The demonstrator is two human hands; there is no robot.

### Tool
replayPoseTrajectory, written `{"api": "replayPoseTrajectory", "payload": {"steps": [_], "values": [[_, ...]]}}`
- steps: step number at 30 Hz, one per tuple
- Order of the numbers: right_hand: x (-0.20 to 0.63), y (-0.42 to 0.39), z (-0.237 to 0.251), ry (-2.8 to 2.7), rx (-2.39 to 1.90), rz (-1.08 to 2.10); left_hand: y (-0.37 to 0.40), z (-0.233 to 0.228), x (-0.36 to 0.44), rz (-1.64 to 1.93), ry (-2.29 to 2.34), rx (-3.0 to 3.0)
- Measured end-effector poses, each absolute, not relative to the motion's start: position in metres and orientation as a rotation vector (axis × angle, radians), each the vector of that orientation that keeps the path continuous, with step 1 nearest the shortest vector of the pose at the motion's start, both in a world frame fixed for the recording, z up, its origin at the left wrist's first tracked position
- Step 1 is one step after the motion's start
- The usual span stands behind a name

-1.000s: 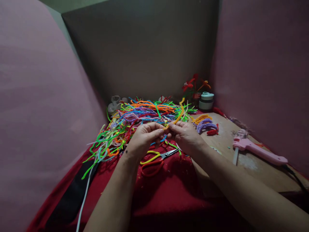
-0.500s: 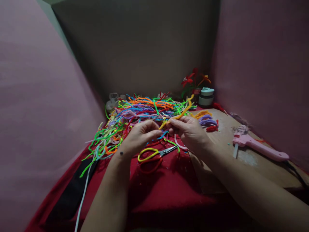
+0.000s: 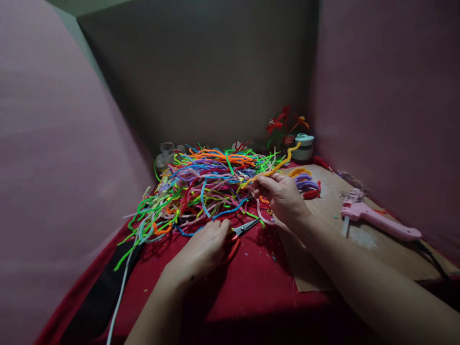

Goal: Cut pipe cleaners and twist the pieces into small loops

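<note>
Pinched in my right hand [image 3: 283,194] is a yellow-orange pipe cleaner [image 3: 279,165], its bent far end pointing up and to the right. My left hand [image 3: 208,239] is closed around the handles of the scissors [image 3: 246,228], which lie low over the red cloth with the blades pointing right. The fingers hide most of the yellow handle; part of the red one shows below. Just beyond both hands spreads a tangled heap of pipe cleaners [image 3: 212,167] in many colours.
To the right, a pink glue gun [image 3: 377,219] lies on a brown board [image 3: 319,258], near bent purple pipe cleaners [image 3: 306,183]. Red pipe-cleaner flowers [image 3: 276,123] and a lidded jar [image 3: 304,151] stand behind. A white cord [image 3: 122,287] crosses a dark flat object [image 3: 97,302] at left.
My left hand has let go of the pipe cleaner, dropped toward me and closed on the scissors' handles. My right hand still holds the pipe cleaner.
</note>
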State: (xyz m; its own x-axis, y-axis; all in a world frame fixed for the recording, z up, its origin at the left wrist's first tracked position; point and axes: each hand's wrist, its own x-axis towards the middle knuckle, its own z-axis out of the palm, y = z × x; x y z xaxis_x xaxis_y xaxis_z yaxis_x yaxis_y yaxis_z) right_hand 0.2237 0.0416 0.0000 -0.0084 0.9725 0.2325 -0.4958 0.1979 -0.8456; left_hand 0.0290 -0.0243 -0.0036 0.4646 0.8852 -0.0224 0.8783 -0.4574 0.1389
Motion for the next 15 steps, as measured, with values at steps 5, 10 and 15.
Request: {"api": "replayPoseTrajectory", "payload": {"steps": [5,10,15], "values": [[0.227,0.044,0.005,-0.905,-0.551,1.360,-0.025,0.008,0.008,0.322,1.474,2.369],[0.225,0.041,0.006,-0.938,-0.517,1.353,-0.024,0.021,0.011,0.601,1.533,2.249],[0.225,0.039,0.007,-1.014,-0.522,1.265,-0.021,0.028,0.029,0.486,1.684,2.491]]}}
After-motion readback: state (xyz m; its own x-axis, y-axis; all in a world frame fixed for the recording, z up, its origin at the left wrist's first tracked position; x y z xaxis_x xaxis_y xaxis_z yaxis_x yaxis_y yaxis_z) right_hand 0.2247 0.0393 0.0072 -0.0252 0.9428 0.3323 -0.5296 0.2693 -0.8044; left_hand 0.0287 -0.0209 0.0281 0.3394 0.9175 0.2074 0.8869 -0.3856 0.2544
